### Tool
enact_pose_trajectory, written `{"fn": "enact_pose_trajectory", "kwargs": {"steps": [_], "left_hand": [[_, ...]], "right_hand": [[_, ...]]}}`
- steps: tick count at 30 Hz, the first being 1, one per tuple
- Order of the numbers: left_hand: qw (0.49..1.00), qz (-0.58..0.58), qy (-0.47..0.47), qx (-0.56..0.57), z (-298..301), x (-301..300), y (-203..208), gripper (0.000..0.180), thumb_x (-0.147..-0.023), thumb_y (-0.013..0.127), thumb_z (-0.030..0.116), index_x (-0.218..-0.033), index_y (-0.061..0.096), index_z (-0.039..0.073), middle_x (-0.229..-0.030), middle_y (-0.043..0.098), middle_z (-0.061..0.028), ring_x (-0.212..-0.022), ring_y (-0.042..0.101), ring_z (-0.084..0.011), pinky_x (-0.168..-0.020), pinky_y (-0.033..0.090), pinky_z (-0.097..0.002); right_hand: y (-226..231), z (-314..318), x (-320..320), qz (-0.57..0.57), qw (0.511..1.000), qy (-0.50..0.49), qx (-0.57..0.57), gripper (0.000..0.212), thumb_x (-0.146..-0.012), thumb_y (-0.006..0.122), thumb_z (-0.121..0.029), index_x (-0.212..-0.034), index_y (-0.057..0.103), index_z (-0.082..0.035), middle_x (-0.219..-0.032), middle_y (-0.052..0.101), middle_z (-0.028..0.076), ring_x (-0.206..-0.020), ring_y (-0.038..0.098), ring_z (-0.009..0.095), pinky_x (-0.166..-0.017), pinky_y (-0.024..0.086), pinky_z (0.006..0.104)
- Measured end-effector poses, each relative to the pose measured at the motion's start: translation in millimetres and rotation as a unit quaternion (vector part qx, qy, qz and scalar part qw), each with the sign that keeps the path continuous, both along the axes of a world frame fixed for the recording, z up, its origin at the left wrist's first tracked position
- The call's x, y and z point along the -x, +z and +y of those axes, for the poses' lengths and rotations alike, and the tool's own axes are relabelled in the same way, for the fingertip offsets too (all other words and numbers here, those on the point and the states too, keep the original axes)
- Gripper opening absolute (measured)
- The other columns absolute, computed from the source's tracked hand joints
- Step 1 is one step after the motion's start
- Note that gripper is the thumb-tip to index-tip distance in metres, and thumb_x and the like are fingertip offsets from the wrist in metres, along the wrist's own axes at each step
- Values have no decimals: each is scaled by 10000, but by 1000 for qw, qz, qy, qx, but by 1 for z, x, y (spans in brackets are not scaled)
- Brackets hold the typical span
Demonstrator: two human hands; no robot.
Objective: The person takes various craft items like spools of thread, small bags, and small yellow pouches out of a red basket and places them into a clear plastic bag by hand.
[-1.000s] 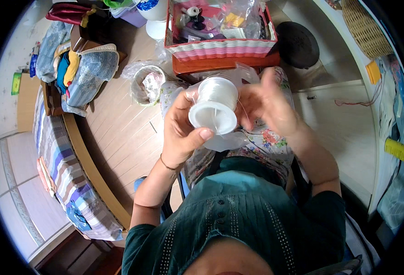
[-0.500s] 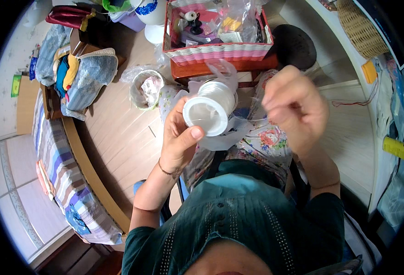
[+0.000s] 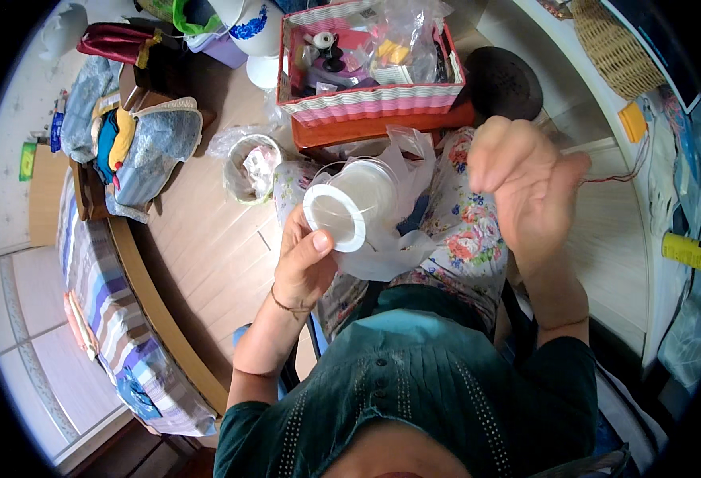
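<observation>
My left hand (image 3: pixel 302 259) grips a white plastic spool (image 3: pixel 354 233), thumb on its near rim and fingers behind. Clear, thin line is wound on the spool, and a few loose strands arc around its rim. A crumpled sheet of clear plastic film (image 3: pixel 394 256) lies under and behind the spool, over my lap. To the right of it, my right hand (image 3: pixel 525 179) is raised with bent fingers and the thumb sticking out to the side. Nothing shows between thumb and fingers; a fine strand there would be too small to make out.
Ahead stands a pink-and-white box (image 3: pixel 374 103) of small items on a reddish-brown stool (image 3: pixel 334 135). A lined waste bin (image 3: pixel 253 169) is on the floor to the left, beyond it a bed (image 3: pixel 119 319). A dark round seat (image 3: pixel 503 82) stands at far right.
The spool has moved slightly left and down, its open end turning left. My right hand has opened its thumb outward from a closed, blurred pinch.
</observation>
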State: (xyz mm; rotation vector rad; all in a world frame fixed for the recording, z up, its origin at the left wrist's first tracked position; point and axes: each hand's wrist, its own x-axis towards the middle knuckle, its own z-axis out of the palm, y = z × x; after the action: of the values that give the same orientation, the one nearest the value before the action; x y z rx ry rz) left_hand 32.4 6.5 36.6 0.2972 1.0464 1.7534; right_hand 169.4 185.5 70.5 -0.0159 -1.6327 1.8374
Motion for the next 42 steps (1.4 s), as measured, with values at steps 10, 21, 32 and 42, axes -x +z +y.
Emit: {"fn": "enact_pose_trajectory", "kwargs": {"steps": [10,21,32,42], "left_hand": [[999,20,-37,-13,1,0,1,595,-644,714,262,-1111,464,-10,-1004,563,-81,-930,552,-168,-841,418,-290],[980,170,-102,-17,-2,2,-10,546,-620,701,173,-1096,489,12,-922,533,-22,-821,477,-102,-758,352,-214],[974,163,-155,0,0,-1,-13,541,-612,700,130,-1099,492,20,-937,503,1,-816,439,-88,-755,332,-208],[988,105,-115,-6,1,4,-17,549,-649,688,208,-1116,479,9,-970,541,-35,-901,516,-118,-822,379,-242]], "right_hand": [[3,-4,5,33,955,-76,-283,594,-629,714,-481,-928,574,13,-870,530,113,-790,514,189,-692,400,275],[7,-11,8,-131,971,-10,-199,243,-792,577,-169,-971,624,-11,-969,536,93,-937,508,190,-834,385,291],[-8,0,9,-27,998,50,-32,130,-844,537,-182,-820,520,-55,-891,556,89,-842,508,170,-779,388,289],[11,52,-26,143,952,102,249,150,-919,397,-156,-1013,431,-43,-596,303,-39,-494,269,40,-453,246,170]]}}
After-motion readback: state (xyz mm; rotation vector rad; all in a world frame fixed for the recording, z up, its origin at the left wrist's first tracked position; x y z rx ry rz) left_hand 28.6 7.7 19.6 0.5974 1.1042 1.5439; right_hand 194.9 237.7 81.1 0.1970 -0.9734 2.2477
